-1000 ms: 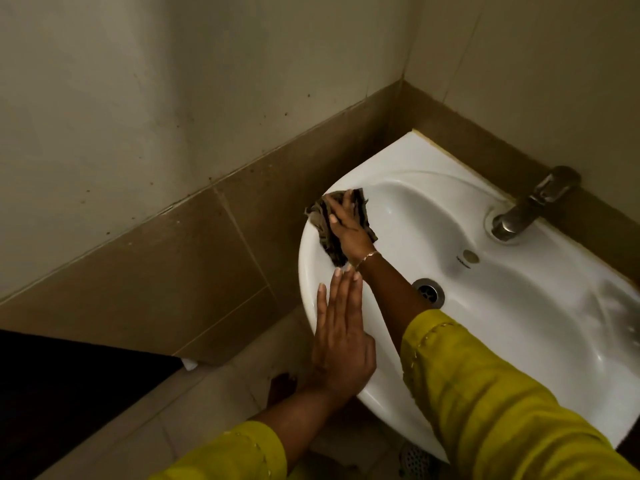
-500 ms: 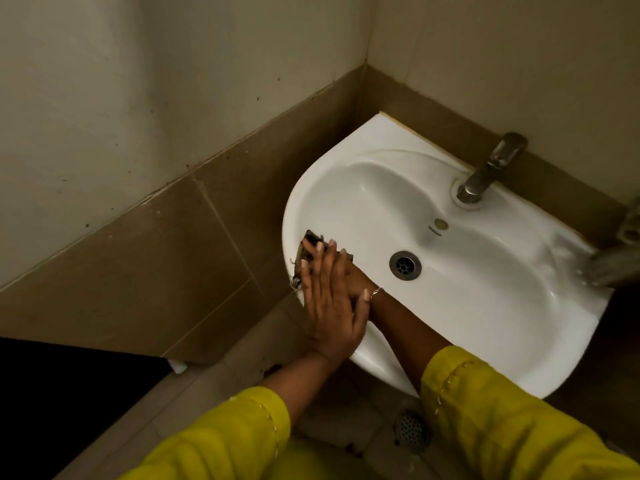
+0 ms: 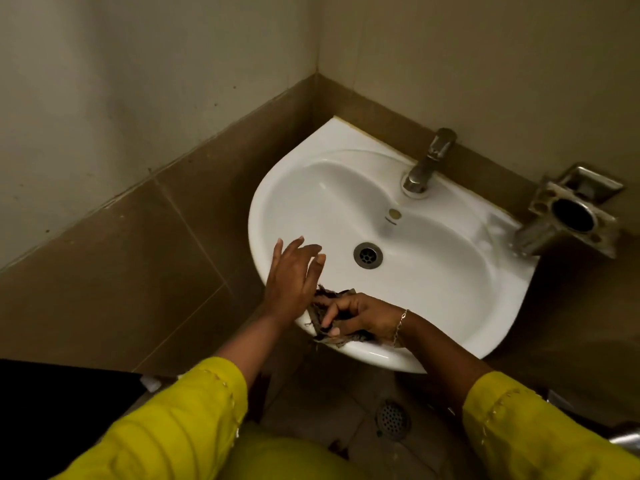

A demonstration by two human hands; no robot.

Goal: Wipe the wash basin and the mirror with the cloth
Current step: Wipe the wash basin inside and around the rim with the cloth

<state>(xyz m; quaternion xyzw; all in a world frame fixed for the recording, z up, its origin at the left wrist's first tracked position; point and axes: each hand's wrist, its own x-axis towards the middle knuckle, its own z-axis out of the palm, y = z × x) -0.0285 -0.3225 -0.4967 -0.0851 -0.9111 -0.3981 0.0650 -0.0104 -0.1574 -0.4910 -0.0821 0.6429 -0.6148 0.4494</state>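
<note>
Where tiled walls (image 3: pixel 194 244) meet, wash basin (image 3: pixel 450 271), right hand (image 3: pixel 365 317) gripping cloth (image 3: pixel 318 311)

Saw little of the cloth (image 3: pixel 318 306): the right hand (image 3: pixel 363 315) gripped it and covered most of it, so only frayed edges poked out. Hand and cloth hid the near rim of the wash basin (image 3: pixel 381 360) at that spot. The left hand (image 3: pixel 291 275) showed only its back, and I could not tell if it touched the rim. The print (image 3: pixel 391 220) under the overflow hole was too small to read. The metal holder (image 3: pixel 571 216) at far right was smeared. A black shape (image 3: pixel 52 410) near left and the yellow sleeves (image 3: pixel 173 427) ran off the frame's edge. A shiny bit (image 3: pixel 628 438) near right was cut off too.
</note>
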